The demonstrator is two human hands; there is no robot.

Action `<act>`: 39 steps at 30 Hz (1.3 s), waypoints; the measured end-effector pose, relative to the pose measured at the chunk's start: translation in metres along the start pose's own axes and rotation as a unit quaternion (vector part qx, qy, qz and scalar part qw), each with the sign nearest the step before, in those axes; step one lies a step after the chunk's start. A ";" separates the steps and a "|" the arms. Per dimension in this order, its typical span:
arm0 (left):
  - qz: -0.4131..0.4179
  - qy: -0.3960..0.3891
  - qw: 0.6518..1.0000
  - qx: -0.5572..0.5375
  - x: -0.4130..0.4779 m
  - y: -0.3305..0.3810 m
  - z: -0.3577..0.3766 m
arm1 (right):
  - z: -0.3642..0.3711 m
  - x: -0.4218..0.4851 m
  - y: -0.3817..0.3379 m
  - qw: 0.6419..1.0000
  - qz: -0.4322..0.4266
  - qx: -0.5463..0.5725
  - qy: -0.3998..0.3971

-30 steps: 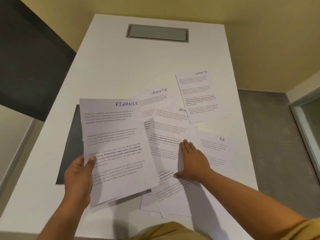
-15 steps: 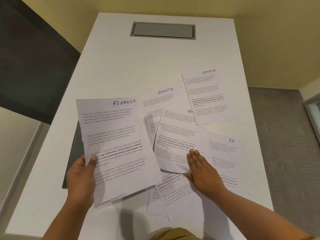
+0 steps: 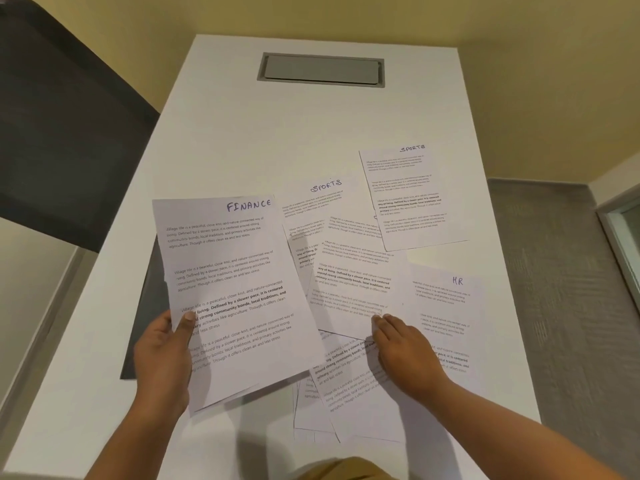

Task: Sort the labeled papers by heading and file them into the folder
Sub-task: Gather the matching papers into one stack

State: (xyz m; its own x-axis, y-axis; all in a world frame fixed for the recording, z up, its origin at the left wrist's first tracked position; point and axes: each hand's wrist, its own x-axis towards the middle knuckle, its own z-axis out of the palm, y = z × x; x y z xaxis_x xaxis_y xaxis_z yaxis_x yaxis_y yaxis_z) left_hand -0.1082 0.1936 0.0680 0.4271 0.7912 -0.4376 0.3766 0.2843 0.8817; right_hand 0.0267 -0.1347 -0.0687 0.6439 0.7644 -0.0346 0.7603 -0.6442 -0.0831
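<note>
Left hand closed on the lower left edge of the FINANCE stack, thumb on top, fingers hidden beneath; stack lifted and tilted off the table. At least two sheets in it, judging by the offset bottom edges; exact number not clear. Peeking out left of that stack, a dark flat panel, probably the folder, mostly covered.

Right of the FINANCE stack, right hand flat and holding nothing, fingertips pressing the lower part of a middle sheet, its heading hidden under a neighbour. Likely step: still sorting, fishing for matches among the loose sheets. Next move, as a judgement: slide that sheet clear to read its heading, without dragging the ones beneath.

Counted by visible headings: one FINANCE; two SPORTS, one just right of the stack, one further right; one HR sheet beyond the right hand. Several more unreadable sheets underneath.
</note>
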 end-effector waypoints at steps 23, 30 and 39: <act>-0.005 0.005 1.000 0.004 -0.015 -0.001 -0.009 | -0.095 0.087 0.059 0.929 0.341 0.125 0.076; -0.009 0.007 1.000 0.007 -0.016 -0.007 -0.014 | -0.074 0.048 0.058 0.907 0.362 0.215 -0.011; -0.005 -0.003 1.000 0.019 -0.015 -0.010 -0.006 | -0.055 0.009 -0.005 0.864 0.451 0.205 -0.085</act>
State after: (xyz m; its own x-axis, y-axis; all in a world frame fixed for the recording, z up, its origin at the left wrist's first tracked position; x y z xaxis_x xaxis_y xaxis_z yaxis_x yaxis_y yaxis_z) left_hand -0.1234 0.1821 0.0668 0.4282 0.7852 -0.4473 0.4118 0.2710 0.8700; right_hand 0.0333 -0.1264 -0.0140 0.9108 -0.0295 -0.4119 -0.1618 -0.9432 -0.2903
